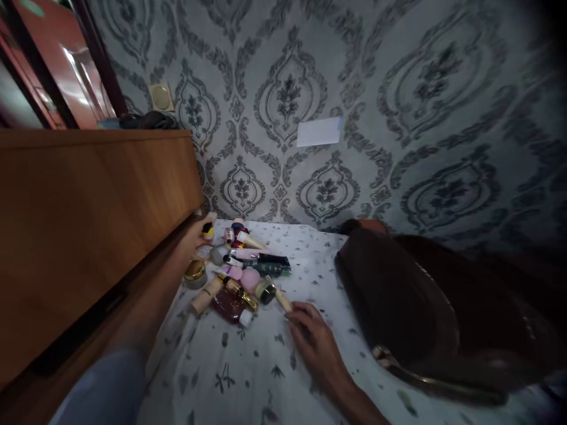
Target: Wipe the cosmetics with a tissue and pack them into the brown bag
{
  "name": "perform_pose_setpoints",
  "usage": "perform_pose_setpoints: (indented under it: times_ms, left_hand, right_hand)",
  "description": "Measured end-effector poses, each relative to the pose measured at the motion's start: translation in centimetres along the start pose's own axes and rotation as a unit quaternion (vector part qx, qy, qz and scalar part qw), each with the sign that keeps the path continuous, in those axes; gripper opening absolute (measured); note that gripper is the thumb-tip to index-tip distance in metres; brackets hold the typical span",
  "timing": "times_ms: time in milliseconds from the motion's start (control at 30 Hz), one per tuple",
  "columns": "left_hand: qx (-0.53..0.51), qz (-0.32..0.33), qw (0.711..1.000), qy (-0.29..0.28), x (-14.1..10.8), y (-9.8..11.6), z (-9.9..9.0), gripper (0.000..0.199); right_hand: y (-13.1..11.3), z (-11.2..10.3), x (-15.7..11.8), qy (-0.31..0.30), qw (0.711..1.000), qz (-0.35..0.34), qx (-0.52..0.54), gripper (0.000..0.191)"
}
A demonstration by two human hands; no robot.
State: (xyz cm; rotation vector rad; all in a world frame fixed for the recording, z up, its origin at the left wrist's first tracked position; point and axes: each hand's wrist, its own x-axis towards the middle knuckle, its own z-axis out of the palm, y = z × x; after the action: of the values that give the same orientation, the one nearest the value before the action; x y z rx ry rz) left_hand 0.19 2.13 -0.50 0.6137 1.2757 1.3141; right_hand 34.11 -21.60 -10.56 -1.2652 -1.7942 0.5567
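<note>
At the far left of a heap of cosmetics, my left hand is closed around a small white container with a yellow and black label; its fingers are partly hidden. My right hand pinches a slim cream-coloured tube at the heap's near right side. Close to the tube's tip lies a small round jar. A dark red bottle with a white cap, a gold tube, a beige bottle and a gold-banded jar lie at the front. Dark green and black tubes lie behind.
A white printed cloth lies under everything. On the right rests a large dark brown bag with a zip. A wooden cabinet rises along the left. Patterned wallpaper covers the wall behind, with a white card on it.
</note>
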Motion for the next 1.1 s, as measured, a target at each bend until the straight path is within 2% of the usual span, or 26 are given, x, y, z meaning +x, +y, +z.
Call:
perform_pose_setpoints:
  times_ms: [133, 367, 533, 700, 833, 967, 1100]
  left_hand:
    - [-0.005, -0.019, 0.999, -0.037, 0.4, -0.5, 0.8, 0.025]
    - [0.027, -0.041, 0.987, -0.151, -1.6, -0.8, 2.1, 0.038]
    - [0.083, -0.034, 0.98, -0.179, -2.3, -0.5, 2.1, 0.035]
    - [0.133, 0.025, 0.979, -0.15, -1.1, 0.0, 1.1, 0.027]
    - [0.206, 0.079, 0.973, -0.072, 0.6, -0.2, 0.5, 0.028]
    - [0.304, 0.118, 0.945, 0.031, 2.0, -0.9, 0.2, 0.029]
    - [0.37, 0.126, 0.919, 0.05, 2.5, -1.1, 0.6, 0.031]
  right_hand:
    - [0.3, 0.1, 0.0, 0.004, 1.0, 0.0, 0.006, 0.025]
    - [0.2, 0.1, -0.1, -0.007, 1.0, 0.013, 0.014, 0.027]
    - [0.1, 0.0, 0.0, -0.007, 1.0, 0.003, 0.014, 0.028]
    - [0.0, -0.1, 0.1, -0.015, 1.0, 0.005, 0.009, 0.027]
    - [-0.2, -0.2, 0.2, -0.019, 1.0, -0.001, 0.013, 0.026]
    - [-0.3, -0.2, 0.0, -0.015, 1.0, 0.005, 0.014, 0.028]
    - [-0.2, -0.3, 0.0, -0.018, 1.0, 0.013, 0.019, 0.026]
